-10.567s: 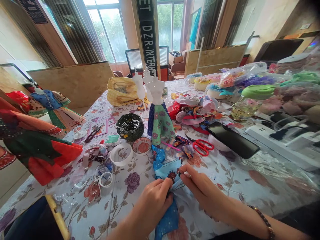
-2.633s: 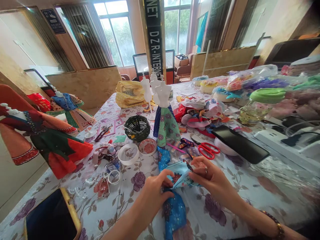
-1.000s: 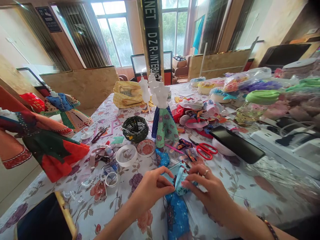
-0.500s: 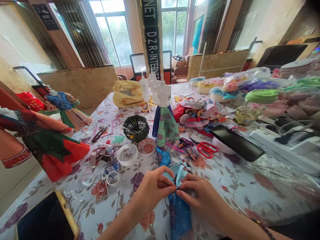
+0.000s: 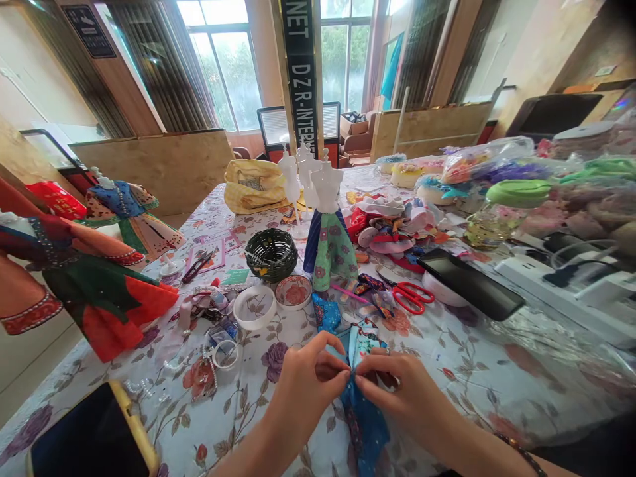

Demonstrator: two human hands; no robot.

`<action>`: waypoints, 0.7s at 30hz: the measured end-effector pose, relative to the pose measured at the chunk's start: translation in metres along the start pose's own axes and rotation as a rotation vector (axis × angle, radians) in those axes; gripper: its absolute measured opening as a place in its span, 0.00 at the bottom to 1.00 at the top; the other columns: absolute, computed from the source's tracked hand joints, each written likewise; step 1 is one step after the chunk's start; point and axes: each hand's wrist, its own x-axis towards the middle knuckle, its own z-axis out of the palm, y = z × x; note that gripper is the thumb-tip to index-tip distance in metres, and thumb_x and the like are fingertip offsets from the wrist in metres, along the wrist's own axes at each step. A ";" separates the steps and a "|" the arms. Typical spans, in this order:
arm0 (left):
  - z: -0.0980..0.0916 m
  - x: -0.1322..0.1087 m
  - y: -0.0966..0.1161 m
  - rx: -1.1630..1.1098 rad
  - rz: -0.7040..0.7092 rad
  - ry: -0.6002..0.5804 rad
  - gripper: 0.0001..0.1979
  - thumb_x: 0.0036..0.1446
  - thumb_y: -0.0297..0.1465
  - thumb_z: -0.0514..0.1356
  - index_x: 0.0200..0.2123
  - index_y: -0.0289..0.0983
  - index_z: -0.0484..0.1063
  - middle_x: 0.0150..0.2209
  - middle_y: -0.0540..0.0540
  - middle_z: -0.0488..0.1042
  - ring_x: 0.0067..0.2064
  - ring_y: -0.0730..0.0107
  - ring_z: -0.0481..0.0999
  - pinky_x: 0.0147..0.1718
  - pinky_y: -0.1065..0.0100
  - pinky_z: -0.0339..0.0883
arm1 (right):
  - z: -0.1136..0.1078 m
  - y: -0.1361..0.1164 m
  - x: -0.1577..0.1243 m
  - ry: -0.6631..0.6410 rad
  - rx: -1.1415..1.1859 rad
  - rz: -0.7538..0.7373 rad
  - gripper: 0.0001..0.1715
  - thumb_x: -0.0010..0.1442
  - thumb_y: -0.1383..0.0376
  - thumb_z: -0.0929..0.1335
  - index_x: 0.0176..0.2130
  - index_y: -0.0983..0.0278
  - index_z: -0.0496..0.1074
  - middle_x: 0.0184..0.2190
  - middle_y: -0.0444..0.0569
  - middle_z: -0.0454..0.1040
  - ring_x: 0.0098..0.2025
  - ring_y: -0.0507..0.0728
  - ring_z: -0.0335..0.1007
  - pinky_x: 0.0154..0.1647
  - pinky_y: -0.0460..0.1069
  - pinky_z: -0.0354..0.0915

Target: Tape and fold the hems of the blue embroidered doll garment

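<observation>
A strip of blue patterned fabric (image 5: 366, 424) hangs down toward the table's front edge, its lighter folded end (image 5: 364, 338) rising between my hands. My left hand (image 5: 313, 377) pinches the cloth from the left with thumb and forefinger. From the other side, my right hand (image 5: 397, 381) pinches it too, the fingertips of both hands nearly touching. Whether a needle is between them is too small to tell. Just beyond lies a smaller blue fabric piece (image 5: 326, 313). Behind that stands a small white dress form (image 5: 326, 189) wearing a green floral skirt (image 5: 332, 255).
Red-handled scissors (image 5: 412, 298) and a black phone (image 5: 472, 283) lie to the right. A dark woven basket (image 5: 271, 254) and white rings (image 5: 254, 308) are left of centre. Another phone (image 5: 89, 437) sits front left. Fabric scraps (image 5: 392, 222) are heaped at the back. Dressed forms (image 5: 89, 285) stand left.
The folded end of the fabric has opened out wider above my fingers, and the hanging part has shifted slightly right. Both hands keep their pinch.
</observation>
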 end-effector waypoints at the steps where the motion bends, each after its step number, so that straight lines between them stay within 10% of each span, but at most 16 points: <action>1: 0.001 -0.001 0.001 0.005 0.000 0.018 0.07 0.47 0.25 0.61 0.31 0.39 0.66 0.27 0.49 0.81 0.30 0.66 0.81 0.31 0.70 0.73 | 0.000 0.000 0.000 0.010 0.007 -0.003 0.10 0.54 0.71 0.66 0.25 0.62 0.76 0.20 0.42 0.71 0.22 0.51 0.63 0.24 0.45 0.58; 21: 0.002 -0.011 0.009 -0.087 -0.045 0.046 0.08 0.47 0.26 0.62 0.30 0.39 0.64 0.28 0.50 0.81 0.32 0.66 0.81 0.32 0.71 0.73 | 0.007 0.000 -0.006 0.161 -0.178 -0.134 0.09 0.53 0.71 0.65 0.25 0.61 0.72 0.20 0.42 0.69 0.21 0.51 0.63 0.23 0.44 0.62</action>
